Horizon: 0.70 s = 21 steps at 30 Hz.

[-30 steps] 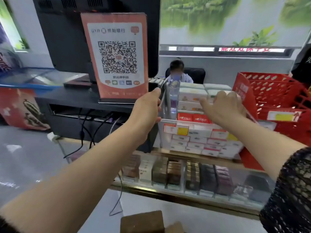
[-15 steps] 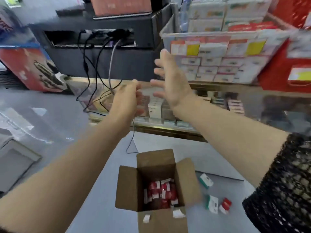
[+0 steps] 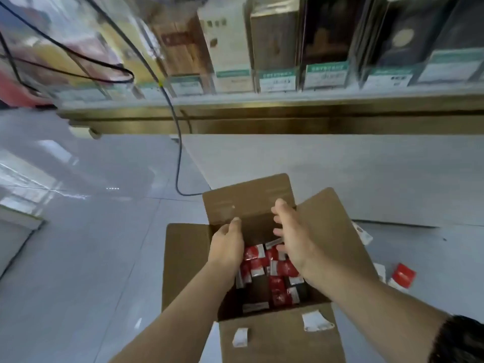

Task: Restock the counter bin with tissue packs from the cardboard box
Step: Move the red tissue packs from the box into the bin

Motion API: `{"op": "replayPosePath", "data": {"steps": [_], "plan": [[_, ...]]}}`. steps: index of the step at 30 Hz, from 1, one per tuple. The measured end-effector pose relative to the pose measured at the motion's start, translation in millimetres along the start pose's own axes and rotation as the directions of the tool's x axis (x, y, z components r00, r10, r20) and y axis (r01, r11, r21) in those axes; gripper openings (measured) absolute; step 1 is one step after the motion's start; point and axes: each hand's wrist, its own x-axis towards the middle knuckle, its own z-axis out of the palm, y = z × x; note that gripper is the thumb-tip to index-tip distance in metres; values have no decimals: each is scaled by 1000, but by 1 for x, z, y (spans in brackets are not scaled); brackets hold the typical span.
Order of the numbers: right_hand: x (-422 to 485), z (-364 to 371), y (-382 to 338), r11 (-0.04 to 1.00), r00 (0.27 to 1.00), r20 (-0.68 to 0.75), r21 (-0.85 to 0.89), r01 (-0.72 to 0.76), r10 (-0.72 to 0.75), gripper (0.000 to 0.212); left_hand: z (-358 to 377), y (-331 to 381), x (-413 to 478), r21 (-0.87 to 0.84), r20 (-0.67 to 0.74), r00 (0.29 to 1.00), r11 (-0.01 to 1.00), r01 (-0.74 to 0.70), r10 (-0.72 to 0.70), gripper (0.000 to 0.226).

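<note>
Tissue packs (image 3: 281, 268) jumbled in cardboard box (image 3: 188, 258), long axes mixed; R hand (image 3: 296, 247) grip spread, L hand (image 3: 226, 244) grip can't tell.

Glossy pale tiled floor (image 3: 78, 231) meets a brass-trimmed glass display counter (image 3: 288, 111).

Nothing here can be read: the green-topped price labels (image 3: 277, 78) along the front edge of the glass display case (image 3: 288, 119) show only blurred dark lines, and the white print on the red tissue packs (image 3: 281, 268) inside the cardboard box (image 3: 188, 258) is equally illegible.
</note>
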Motion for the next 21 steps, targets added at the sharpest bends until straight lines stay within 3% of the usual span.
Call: {"op": "replayPosePath", "data": {"steps": [5, 8, 12, 21], "plan": [[59, 10, 89, 988, 987, -41, 27, -152, 153, 66, 41, -78, 86, 69, -4, 967, 965, 253, -253, 24], [91, 17, 129, 975, 974, -42, 5, -221, 221, 64, 57, -126, 134, 223, 0, 917, 894, 388, -398, 40], [129, 34, 164, 953, 950, -69, 18, -303, 303, 63, 74, -185, 191, 292, 43, 892, 859, 419, -450, 54], [180, 56, 213, 940, 936, -109, -30, -339, 334, 54, 89, -248, 261, 283, 177, 893, 890, 357, -415, 41]]}}
